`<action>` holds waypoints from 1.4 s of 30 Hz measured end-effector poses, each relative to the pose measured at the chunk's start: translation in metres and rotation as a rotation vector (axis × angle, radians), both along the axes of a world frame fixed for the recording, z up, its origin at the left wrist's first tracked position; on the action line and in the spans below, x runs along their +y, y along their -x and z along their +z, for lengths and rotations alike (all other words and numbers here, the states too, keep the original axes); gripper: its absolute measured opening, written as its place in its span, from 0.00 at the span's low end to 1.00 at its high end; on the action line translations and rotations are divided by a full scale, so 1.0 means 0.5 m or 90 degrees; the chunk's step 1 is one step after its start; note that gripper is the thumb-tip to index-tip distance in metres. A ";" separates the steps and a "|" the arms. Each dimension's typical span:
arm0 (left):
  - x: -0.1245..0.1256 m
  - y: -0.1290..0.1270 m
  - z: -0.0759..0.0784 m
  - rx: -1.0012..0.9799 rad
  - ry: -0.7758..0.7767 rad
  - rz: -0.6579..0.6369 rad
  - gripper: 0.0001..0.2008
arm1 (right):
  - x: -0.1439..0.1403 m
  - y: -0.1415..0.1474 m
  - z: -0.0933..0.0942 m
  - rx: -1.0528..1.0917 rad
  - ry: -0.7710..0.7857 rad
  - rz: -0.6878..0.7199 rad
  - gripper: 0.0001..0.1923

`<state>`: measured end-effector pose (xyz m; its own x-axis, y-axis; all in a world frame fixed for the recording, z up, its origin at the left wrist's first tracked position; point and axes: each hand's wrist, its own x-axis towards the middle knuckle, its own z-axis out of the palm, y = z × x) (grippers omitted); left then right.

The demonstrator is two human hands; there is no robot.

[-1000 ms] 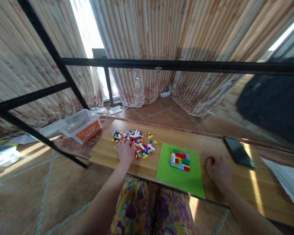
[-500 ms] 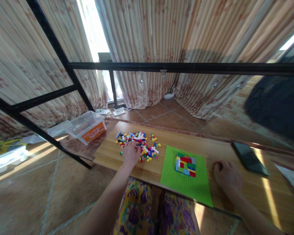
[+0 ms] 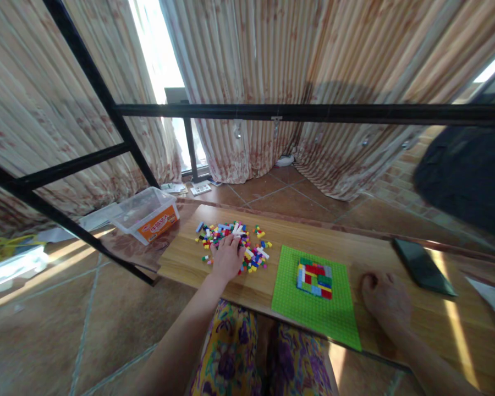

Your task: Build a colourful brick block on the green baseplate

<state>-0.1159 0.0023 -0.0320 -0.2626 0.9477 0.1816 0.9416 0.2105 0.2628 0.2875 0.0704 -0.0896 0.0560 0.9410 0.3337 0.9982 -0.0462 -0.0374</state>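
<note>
My left hand lies over a pile of small coloured building bricks, its fingers stretched into the pile. Some bricks are hidden beneath that hand. To the right, a green baseplate carries a low, roughly square block of bricks in red, blue, yellow, green and white. Just beyond the plate's right edge my right hand rests on the wooden table, fingers curled in, with no brick visible in it.
A dark phone or tablet lies on the table at the right, near some paper. A clear plastic box with an orange label stands on the left. A black metal bar crosses before the curtains.
My left hand has shifted a little to the right over the pile, uncovering bricks on its left. My right hand keeps its place beside the baseplate.
</note>
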 end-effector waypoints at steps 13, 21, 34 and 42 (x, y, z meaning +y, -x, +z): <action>-0.019 -0.034 0.009 -0.024 -0.013 -0.077 0.13 | 0.000 -0.001 -0.002 0.009 0.005 -0.003 0.15; 0.043 0.056 0.041 0.010 -0.041 0.039 0.14 | -0.001 0.004 0.004 0.003 -0.010 0.002 0.14; 0.163 0.111 0.034 0.019 0.142 -0.092 0.27 | -0.007 0.010 0.013 0.004 0.000 0.000 0.16; 0.152 0.125 0.037 0.015 0.105 -0.092 0.24 | -0.009 0.013 0.015 0.006 -0.021 0.004 0.14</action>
<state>-0.1785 0.0784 -0.0137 -0.1192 0.9925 0.0255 0.9706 0.1111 0.2135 0.2813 0.0661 -0.0819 0.0542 0.9296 0.3645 0.9980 -0.0391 -0.0487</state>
